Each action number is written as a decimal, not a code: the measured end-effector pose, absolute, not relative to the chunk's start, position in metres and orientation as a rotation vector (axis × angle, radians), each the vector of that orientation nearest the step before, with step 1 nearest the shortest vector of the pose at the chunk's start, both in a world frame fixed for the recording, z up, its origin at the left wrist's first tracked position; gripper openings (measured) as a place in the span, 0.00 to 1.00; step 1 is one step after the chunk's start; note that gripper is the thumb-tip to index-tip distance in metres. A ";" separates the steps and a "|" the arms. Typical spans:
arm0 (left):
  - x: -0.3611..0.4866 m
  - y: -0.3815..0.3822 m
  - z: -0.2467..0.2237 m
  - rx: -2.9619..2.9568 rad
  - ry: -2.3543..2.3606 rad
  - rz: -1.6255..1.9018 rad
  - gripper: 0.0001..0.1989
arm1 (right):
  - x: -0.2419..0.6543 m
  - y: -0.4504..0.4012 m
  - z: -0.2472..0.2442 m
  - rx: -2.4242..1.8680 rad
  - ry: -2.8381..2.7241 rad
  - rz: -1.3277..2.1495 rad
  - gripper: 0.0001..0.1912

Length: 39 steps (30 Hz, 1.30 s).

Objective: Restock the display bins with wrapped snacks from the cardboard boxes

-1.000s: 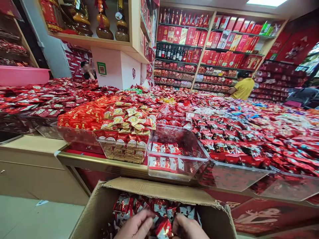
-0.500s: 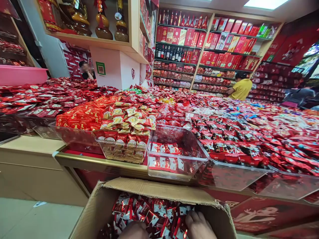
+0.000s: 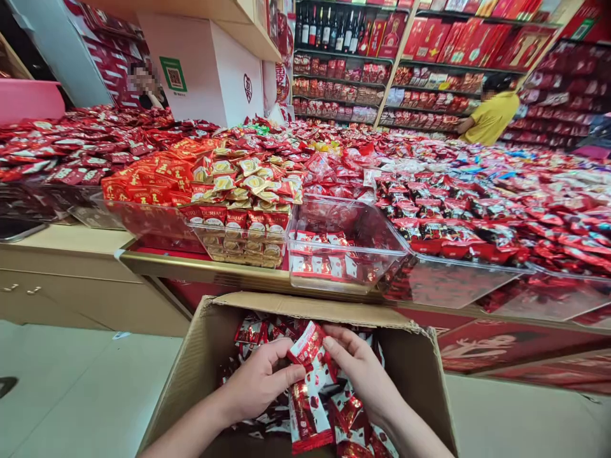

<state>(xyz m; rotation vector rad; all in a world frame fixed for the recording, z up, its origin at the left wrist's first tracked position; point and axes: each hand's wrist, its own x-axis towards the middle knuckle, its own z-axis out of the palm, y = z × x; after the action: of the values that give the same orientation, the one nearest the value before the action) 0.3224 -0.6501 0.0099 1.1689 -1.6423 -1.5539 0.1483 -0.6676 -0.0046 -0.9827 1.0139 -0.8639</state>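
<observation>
Above an open cardboard box [image 3: 184, 375], my left hand [image 3: 262, 381] pinches small red-and-white candy packets [image 3: 312, 375] between thumb and fingers. My right hand [image 3: 360, 369] closes on the other side of the same packets, its thumb against the top one. Many more loose packets [image 3: 346, 407] of this kind fill the box below and partly hide under my hands. Just beyond the box stands a clear plastic bin [image 3: 348, 270], with similar packets [image 3: 329, 238] standing in rows at its front left.
Left of that bin is one heaped with gold durian packets [image 3: 248, 222]. On the right, another bin holds dark red packets [image 3: 443, 203]. The counter edge [image 3: 210, 273] runs behind the box. A person in yellow [image 3: 491, 117] stands near the far shelves.
Both hands have come up from deep among the loose packets and now hold several between them above the box. The view has tilted downward, showing more of the box and floor.
</observation>
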 end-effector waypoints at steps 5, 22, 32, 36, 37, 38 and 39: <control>0.318 -0.646 0.011 1.094 -1.528 -1.688 0.10 | 0.142 -0.665 0.006 -0.901 0.997 -0.942 0.13; 0.315 -0.658 0.040 1.322 -1.811 -1.276 0.05 | 0.129 -0.650 0.014 -1.975 1.071 -1.425 0.06; 0.319 -0.656 0.026 1.315 -1.869 -1.272 0.05 | 0.138 -0.647 0.021 -1.156 1.048 -1.211 0.05; 0.329 -0.650 0.014 1.374 -1.789 -1.313 0.06 | 0.120 -0.665 0.080 -1.115 1.026 -1.164 0.07; 0.331 -0.649 0.011 1.399 -1.763 -1.327 0.06 | 0.115 -0.676 0.100 -1.193 1.047 -1.201 0.07; 0.332 -0.647 0.008 1.419 -1.738 -1.343 0.06 | 0.112 -0.689 0.119 -1.283 1.112 -1.280 0.08; 0.333 -0.646 0.006 1.432 -1.714 -1.364 0.06 | 0.110 -0.706 0.137 -1.394 1.170 -1.300 0.10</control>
<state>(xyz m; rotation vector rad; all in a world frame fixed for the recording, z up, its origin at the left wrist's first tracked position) 0.3334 -0.6457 0.0058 1.4317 -1.7140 -1.3638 0.1102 -0.7056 0.1370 -1.3935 1.1704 -1.3001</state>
